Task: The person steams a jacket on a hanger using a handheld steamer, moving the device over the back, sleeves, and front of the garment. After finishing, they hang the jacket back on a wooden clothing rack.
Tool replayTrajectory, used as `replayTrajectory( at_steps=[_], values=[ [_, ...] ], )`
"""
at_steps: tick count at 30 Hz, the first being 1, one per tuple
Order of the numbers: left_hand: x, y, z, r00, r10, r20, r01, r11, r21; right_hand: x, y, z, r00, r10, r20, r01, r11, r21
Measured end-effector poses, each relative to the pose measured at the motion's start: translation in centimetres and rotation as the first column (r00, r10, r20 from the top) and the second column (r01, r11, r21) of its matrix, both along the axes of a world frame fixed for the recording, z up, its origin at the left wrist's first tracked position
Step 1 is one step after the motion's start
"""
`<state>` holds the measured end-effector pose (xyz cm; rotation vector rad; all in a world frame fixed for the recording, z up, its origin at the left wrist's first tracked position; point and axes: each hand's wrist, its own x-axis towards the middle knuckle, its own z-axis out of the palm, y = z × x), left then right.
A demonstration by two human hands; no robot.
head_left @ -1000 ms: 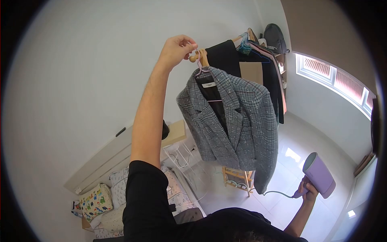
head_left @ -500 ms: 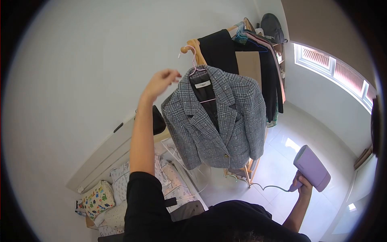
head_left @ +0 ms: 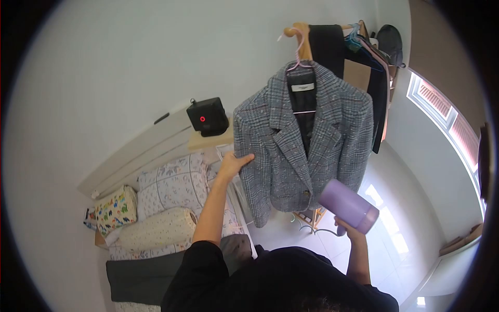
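A grey plaid blazer (head_left: 327, 132) hangs from a pink hanger (head_left: 299, 52) at the end of a wooden clothes rack (head_left: 300, 31). My left hand (head_left: 231, 165) grips the blazer's sleeve at the left, the thumb in front and the other fingers partly hidden. A purple handheld garment steamer (head_left: 347, 205) is in my right hand (head_left: 348, 229), fingers wrapped round its handle. Its head points toward the blazer's lower front, close to the hem. A cord (head_left: 327, 230) runs from the handle toward the rack's foot.
More clothes (head_left: 377, 91) hang on the rack behind the blazer. Left of it, a black box-shaped device (head_left: 208, 117) with a red light stands on a small shelf. A bed with pillows (head_left: 171, 179) lies at the left, and a window (head_left: 436, 101) is at the right.
My left hand has come down from near the hanger to the blazer's sleeve. My right hand has brought the steamer left, closer to the blazer. The view has shifted left.
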<state>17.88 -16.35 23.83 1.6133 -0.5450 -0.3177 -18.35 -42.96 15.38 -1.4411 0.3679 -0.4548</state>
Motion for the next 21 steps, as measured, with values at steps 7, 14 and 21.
replayTrajectory(
  at_steps=[7,14,21],
  values=[
    [-5.2,5.2,-14.1,0.996,0.086,-0.035,-0.074,0.963,0.26,7.6,3.6,2.6,0.985,0.091,0.144,-0.091,0.996,-0.003],
    [-9.1,10.3,-25.1,0.986,0.154,-0.056,-0.134,0.953,0.271,16.5,4.5,3.2,0.934,0.141,0.328,-0.149,0.989,-0.001],
    [-11.4,13.1,-23.3,0.934,0.354,-0.046,-0.345,0.928,0.143,22.1,4.6,2.0,0.92,0.24,0.308,-0.002,0.791,-0.611]
  ],
)
